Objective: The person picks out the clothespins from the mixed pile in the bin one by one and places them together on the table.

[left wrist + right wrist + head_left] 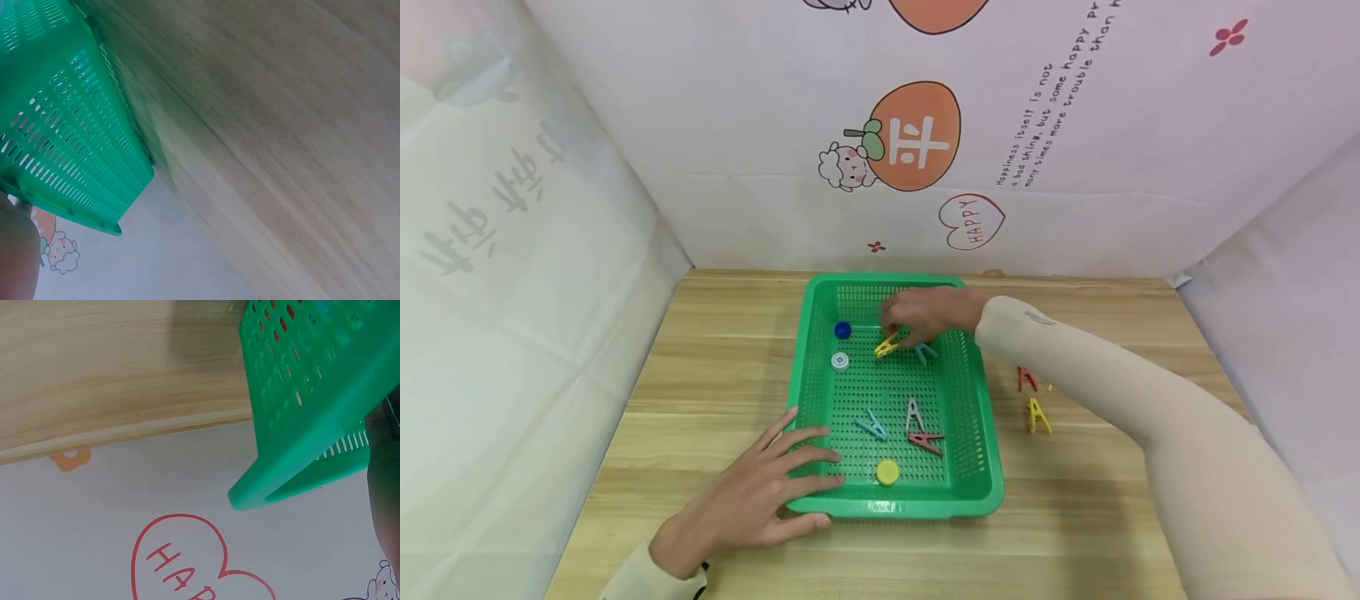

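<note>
A green plastic basket (pixel 880 507) sits on the wooden table. Inside its far end, my right hand (pixel 928 312) pinches a yellow clothespin (pixel 887 345). Just beside those fingers lies a blue clothespin (pixel 925 352). My left hand (pixel 760 492) lies with spread, fairly straight fingers over the basket's near left corner. On the basket floor are a light-blue clothespin (pixel 872 426), a grey clothespin (pixel 913 412), a dark red clothespin (pixel 926 442), a yellow cap (pixel 887 472), a white cap (pixel 840 361) and a dark blue cap (pixel 842 330).
Right of the basket, a red clothespin (pixel 1027 379) and another yellow clothespin (pixel 1037 415) lie on the tabletop (pixel 1097 492), partly below my right sleeve (pixel 1090 367). A printed white cloth (pixel 760 225) rises behind the table, with more cloth at both sides.
</note>
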The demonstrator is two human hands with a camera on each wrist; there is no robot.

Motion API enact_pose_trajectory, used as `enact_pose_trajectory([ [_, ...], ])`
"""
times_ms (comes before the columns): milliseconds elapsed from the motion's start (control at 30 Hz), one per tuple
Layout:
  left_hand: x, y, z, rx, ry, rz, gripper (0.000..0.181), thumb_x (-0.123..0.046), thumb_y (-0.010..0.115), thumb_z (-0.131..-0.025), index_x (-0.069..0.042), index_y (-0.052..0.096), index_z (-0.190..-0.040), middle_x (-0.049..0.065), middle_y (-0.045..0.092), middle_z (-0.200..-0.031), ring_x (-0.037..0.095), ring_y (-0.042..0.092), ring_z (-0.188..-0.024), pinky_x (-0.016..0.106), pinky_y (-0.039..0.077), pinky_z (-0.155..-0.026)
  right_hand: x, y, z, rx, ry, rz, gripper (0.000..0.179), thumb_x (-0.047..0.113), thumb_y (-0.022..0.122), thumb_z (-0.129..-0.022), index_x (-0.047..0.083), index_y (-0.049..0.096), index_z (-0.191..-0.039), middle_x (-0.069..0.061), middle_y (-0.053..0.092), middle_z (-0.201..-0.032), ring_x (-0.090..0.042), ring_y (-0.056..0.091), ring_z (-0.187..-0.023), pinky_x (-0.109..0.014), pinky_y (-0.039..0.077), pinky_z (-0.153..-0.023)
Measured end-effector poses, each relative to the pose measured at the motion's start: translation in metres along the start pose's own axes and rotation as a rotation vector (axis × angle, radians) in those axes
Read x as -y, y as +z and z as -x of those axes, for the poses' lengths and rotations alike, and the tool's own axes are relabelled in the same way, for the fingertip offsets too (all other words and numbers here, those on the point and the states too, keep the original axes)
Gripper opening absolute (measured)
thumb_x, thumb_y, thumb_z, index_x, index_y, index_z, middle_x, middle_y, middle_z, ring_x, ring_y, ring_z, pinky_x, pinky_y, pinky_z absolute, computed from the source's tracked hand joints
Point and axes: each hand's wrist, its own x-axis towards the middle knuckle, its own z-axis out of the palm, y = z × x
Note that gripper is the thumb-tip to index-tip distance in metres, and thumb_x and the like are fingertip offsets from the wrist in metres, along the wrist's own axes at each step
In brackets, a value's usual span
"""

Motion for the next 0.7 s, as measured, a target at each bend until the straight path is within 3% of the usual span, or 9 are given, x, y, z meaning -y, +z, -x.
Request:
enact_pose_trajectory([
  [467, -0.001, 0.0, -0.001, 0.005, -0.014, 0.014, 0.039, -0.058, 0.069, -0.102, -0.03, 0.083, -0.125, -0.006, 0.072, -0.137, 0.026, 0.052, -0.149, 0.051, 0.005, -0.142, 0.004, 0.006, 0.021, -0.106, -0.064, -0.098, 0.023, 0.026, 0.081, -0.1, 0.007, 0.077, -0.112, -0.008, 0.072, -0.11, -0.02, 0.068, -0.098, -0.038, 0.064, -0.087],
  [700, -0.001, 0.0, -0.001, 0.002, -0.01, 0.012, 0.04, -0.059, 0.067, -0.104, -0.03, 0.082, -0.126, -0.007, 0.072, -0.138, 0.026, 0.052, -0.149, 0.051, 0.005, -0.142, 0.007, 0.007, 0.036, -0.184, -0.084, -0.103, 0.021, 0.023, 0.081, -0.1, 0.005, 0.078, -0.109, -0.01, 0.071, -0.104, -0.013, 0.06, -0.08, -0.036, 0.06, -0.075],
])
